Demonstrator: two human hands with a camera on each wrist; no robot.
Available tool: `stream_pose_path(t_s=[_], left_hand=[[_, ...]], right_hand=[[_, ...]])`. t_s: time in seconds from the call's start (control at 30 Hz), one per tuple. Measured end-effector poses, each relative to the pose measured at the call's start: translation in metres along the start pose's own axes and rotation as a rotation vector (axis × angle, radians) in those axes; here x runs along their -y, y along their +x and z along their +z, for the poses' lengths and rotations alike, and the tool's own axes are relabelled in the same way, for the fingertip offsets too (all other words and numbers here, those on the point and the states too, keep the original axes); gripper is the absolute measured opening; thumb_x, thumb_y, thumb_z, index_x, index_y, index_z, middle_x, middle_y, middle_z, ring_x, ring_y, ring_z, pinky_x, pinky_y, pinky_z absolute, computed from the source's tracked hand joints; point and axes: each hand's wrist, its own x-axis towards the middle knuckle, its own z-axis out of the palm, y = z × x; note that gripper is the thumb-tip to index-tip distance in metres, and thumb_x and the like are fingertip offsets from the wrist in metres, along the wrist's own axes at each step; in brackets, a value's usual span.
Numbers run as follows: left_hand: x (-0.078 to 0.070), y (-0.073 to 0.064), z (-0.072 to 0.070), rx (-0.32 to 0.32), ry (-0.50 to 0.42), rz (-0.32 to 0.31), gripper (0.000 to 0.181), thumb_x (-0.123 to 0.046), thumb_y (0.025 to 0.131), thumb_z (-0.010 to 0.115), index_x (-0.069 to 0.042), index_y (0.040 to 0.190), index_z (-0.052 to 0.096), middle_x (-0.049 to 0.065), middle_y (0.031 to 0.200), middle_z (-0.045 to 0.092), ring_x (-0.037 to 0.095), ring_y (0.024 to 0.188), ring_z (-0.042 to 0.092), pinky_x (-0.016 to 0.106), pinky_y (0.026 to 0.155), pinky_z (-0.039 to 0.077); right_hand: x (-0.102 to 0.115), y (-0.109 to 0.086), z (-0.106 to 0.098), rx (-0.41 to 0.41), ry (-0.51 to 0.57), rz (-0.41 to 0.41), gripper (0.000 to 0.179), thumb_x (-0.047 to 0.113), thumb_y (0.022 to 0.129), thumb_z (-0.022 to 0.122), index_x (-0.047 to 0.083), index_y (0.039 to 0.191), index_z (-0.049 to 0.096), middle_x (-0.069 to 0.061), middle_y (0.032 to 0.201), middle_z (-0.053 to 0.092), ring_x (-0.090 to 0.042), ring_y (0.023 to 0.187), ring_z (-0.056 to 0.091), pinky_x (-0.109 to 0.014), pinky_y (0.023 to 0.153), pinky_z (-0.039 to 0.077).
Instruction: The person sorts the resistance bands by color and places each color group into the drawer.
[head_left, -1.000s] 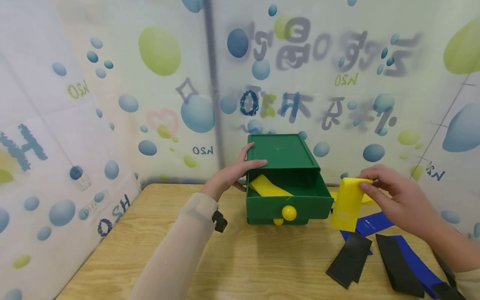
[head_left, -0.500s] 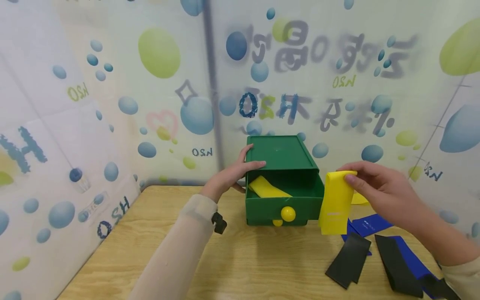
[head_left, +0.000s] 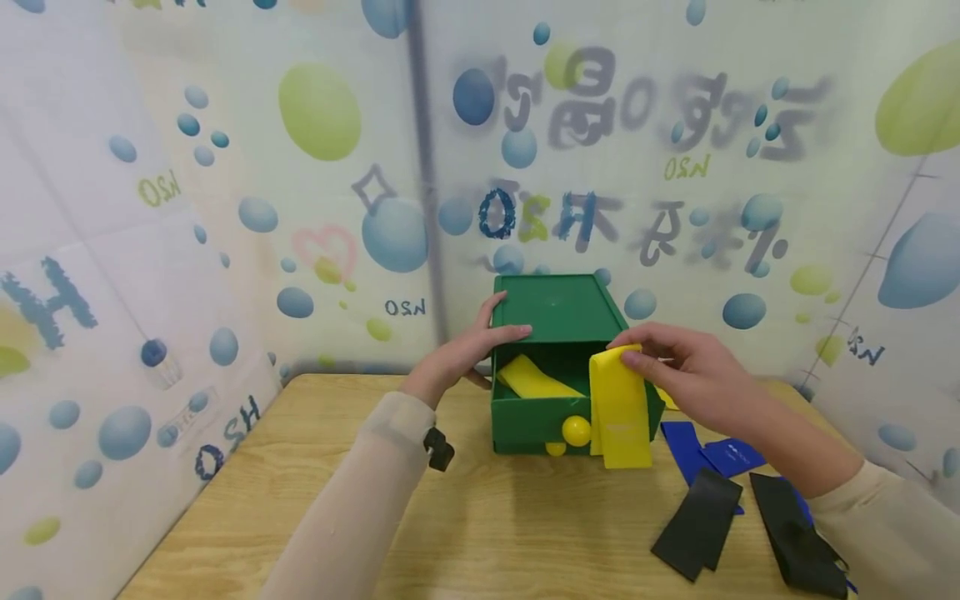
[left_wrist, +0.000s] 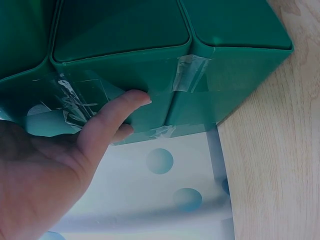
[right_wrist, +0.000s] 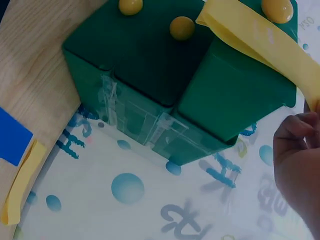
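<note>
A green drawer box [head_left: 558,308] stands on the table with its top drawer [head_left: 529,427] pulled out. One yellow resistance band [head_left: 536,379] lies inside that drawer. Between thumb and fingers, my right hand [head_left: 690,362] pinches a second, folded yellow resistance band [head_left: 624,417], which hangs in front of the drawer's right corner. The right wrist view shows this band stretching across the drawer front beside a yellow knob [right_wrist: 277,10]. My left hand [head_left: 463,354] rests on the box's left side, thumb over the top edge; in the left wrist view, fingers lie against the taped wall.
Blue bands [head_left: 731,457] and black bands [head_left: 697,523] lie on the table right of the box. Another yellow band [right_wrist: 22,185] lies near a blue one. A wall sheet with printed bubbles [head_left: 393,233] stands close behind the box.
My right hand has moved left with the yellow resistance band, from beside the box to in front of the drawer's right corner. The left hand has stayed on the box.
</note>
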Motion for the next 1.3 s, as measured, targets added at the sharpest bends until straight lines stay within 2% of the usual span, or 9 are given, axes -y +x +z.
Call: stream_pose_path(t_s=[0.13, 0.2, 0.27, 0.37, 0.47, 0.6, 0.7, 0.9, 1.3], left_hand=[[-0.001, 0.000, 0.001, -0.003, 0.009, 0.001, 0.096, -0.068, 0.094, 0.066, -0.061, 0.163, 0.000, 0.003, 0.181, 0.000, 0.045, 0.160, 0.031, 0.063, 0.093, 0.061], [-0.001, 0.000, 0.001, -0.004, 0.012, 0.002, 0.096, -0.068, 0.094, 0.066, -0.061, 0.163, 0.000, 0.003, 0.181, 0.001, 0.044, 0.160, 0.031, 0.063, 0.093, 0.061], [-0.001, 0.000, 0.001, -0.006, 0.014, 0.003, 0.096, -0.068, 0.094, 0.066, -0.061, 0.163, 0.000, 0.003, 0.181, 0.001, 0.044, 0.160, 0.031, 0.064, 0.093, 0.061], [-0.001, -0.001, 0.000, -0.010, 0.012, 0.006, 0.095, -0.068, 0.094, 0.066, -0.061, 0.163, 0.001, 0.004, 0.181, 0.001, 0.044, 0.160, 0.030, 0.064, 0.093, 0.061], [-0.001, -0.001, 0.000, -0.012, 0.009, 0.005, 0.095, -0.068, 0.094, 0.066, -0.061, 0.163, 0.001, 0.004, 0.181, 0.001, 0.045, 0.160, 0.030, 0.064, 0.092, 0.061], [-0.001, -0.002, 0.001, -0.010, 0.003, -0.008, 0.095, -0.069, 0.094, 0.066, -0.060, 0.163, 0.001, 0.003, 0.181, 0.000, 0.045, 0.160, 0.030, 0.062, 0.091, 0.062], [0.000, -0.002, 0.002, -0.009, -0.002, -0.013, 0.096, -0.069, 0.094, 0.066, -0.060, 0.163, 0.001, 0.003, 0.181, 0.001, 0.045, 0.160, 0.029, 0.062, 0.090, 0.062], [0.000, -0.001, 0.002, -0.008, -0.003, -0.008, 0.095, -0.069, 0.094, 0.066, -0.060, 0.163, 0.002, 0.003, 0.181, 0.001, 0.045, 0.161, 0.029, 0.062, 0.090, 0.062], [-0.001, -0.001, 0.002, -0.004, -0.008, -0.007, 0.095, -0.068, 0.094, 0.066, -0.060, 0.163, 0.002, 0.002, 0.181, -0.002, 0.044, 0.161, 0.030, 0.062, 0.090, 0.062]], right_hand=[[0.002, 0.009, 0.004, 0.029, 0.038, 0.107, 0.023, 0.025, 0.110, 0.060, 0.015, 0.128, 0.071, -0.009, 0.081, 0.066, -0.023, 0.053, 0.056, -0.030, 0.049, 0.047], [0.004, 0.012, 0.005, 0.040, 0.059, 0.151, 0.026, 0.026, 0.110, 0.060, 0.014, 0.131, 0.070, -0.009, 0.070, 0.062, -0.026, 0.047, 0.053, -0.032, 0.045, 0.046], [0.007, 0.015, 0.006, 0.043, 0.073, 0.171, 0.028, 0.027, 0.111, 0.059, 0.012, 0.133, 0.069, -0.008, 0.063, 0.063, -0.026, 0.049, 0.058, -0.034, 0.047, 0.051], [0.011, 0.019, 0.006, 0.043, 0.092, 0.169, 0.032, 0.025, 0.111, 0.058, 0.007, 0.137, 0.067, -0.011, 0.073, 0.070, -0.024, 0.055, 0.066, -0.035, 0.055, 0.060], [0.014, 0.023, 0.005, 0.038, 0.122, 0.186, 0.034, 0.022, 0.111, 0.057, 0.003, 0.139, 0.065, -0.018, 0.093, 0.075, -0.022, 0.063, 0.073, -0.034, 0.064, 0.065], [0.018, 0.028, 0.003, 0.037, 0.149, 0.225, 0.036, 0.020, 0.112, 0.056, 0.000, 0.141, 0.063, -0.027, 0.122, 0.069, -0.022, 0.072, 0.077, -0.031, 0.070, 0.066], [0.019, 0.030, 0.002, 0.041, 0.140, 0.245, 0.037, 0.020, 0.112, 0.055, -0.001, 0.142, 0.062, -0.029, 0.132, 0.065, -0.022, 0.076, 0.078, -0.030, 0.073, 0.066], [0.020, 0.038, 0.002, 0.049, 0.102, 0.261, 0.037, 0.018, 0.112, 0.054, -0.003, 0.141, 0.061, -0.030, 0.131, 0.066, -0.023, 0.084, 0.080, -0.028, 0.077, 0.066], [0.009, 0.046, 0.011, 0.169, 0.046, 0.206, 0.030, 0.015, 0.111, 0.056, -0.002, 0.133, 0.068, -0.026, 0.129, 0.069, -0.030, 0.105, 0.080, -0.036, 0.091, 0.065]])
